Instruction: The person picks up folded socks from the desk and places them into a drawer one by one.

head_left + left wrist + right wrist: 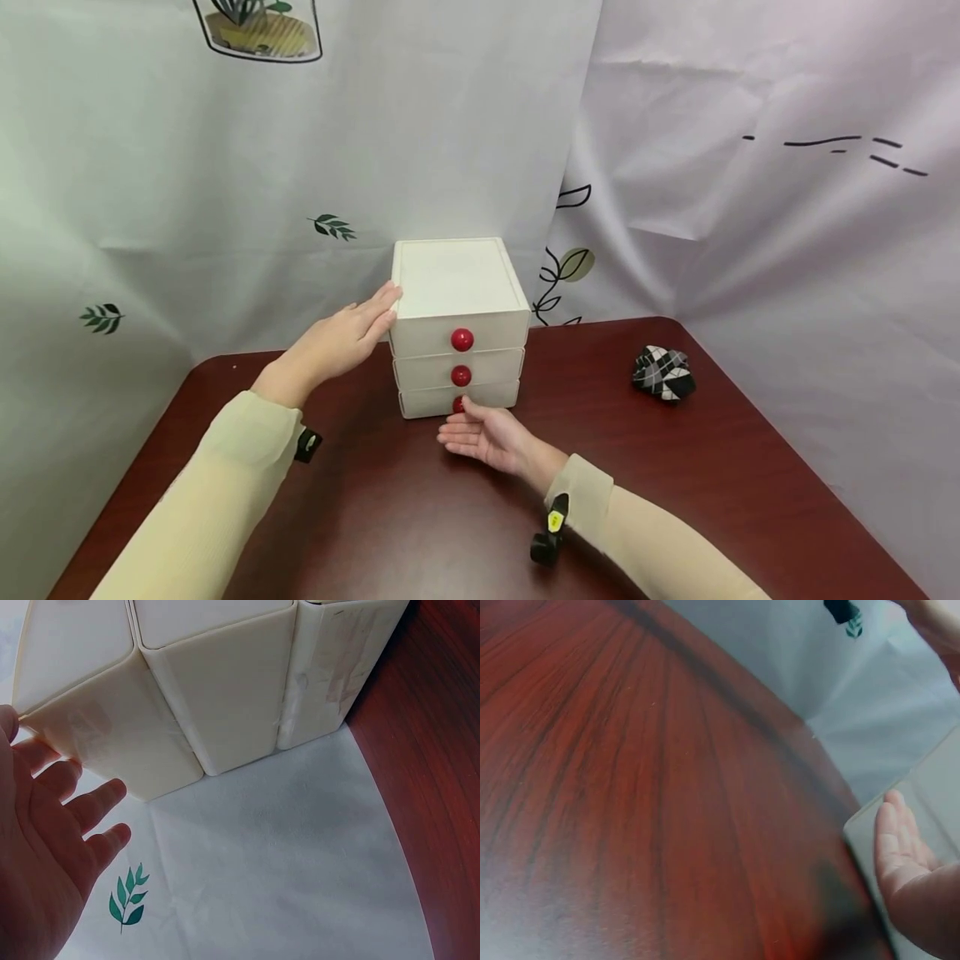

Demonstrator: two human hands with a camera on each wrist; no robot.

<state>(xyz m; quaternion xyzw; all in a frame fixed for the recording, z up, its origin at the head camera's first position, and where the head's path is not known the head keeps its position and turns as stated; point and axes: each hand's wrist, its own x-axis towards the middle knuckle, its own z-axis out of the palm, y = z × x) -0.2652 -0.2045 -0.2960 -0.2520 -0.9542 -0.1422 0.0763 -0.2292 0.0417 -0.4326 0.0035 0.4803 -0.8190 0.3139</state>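
Observation:
A white three-drawer box stands at the back of the table, its three drawers shut. Each drawer front has a round red knob: the top knob, the middle knob and the bottom knob, partly covered by a thumb. My left hand rests its extended fingers against the upper left edge of the box; the left wrist view shows these fingers spread beside the side wall. My right hand is at the bottom drawer, fingers straight, palm turned inward, thumb up beside the knob. Whether the thumb touches the knob cannot be told.
A crumpled black, grey and white argyle cloth item lies on the right side of the dark red wooden table. White curtains with printed leaves hang behind and beside the table. Each sleeve has a black device at the wrist.

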